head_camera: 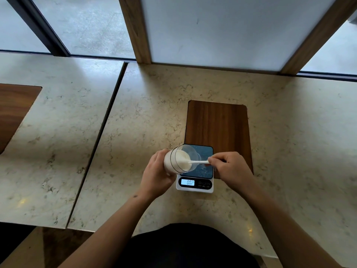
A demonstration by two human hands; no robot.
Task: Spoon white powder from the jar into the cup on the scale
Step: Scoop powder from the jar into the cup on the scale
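Forearms converge over the marble counter. My left hand grips the jar, tilted mouth-right for spoon access; my right hand pinches the white spoon, bowl in the powder. No cup is discernible on the scale. Clear counter surrounds it.

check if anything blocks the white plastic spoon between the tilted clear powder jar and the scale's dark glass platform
Nothing visible does. The spoon, in the right hand, has its bowl in the mouth of the jar, which the left hand tilts over the platform.
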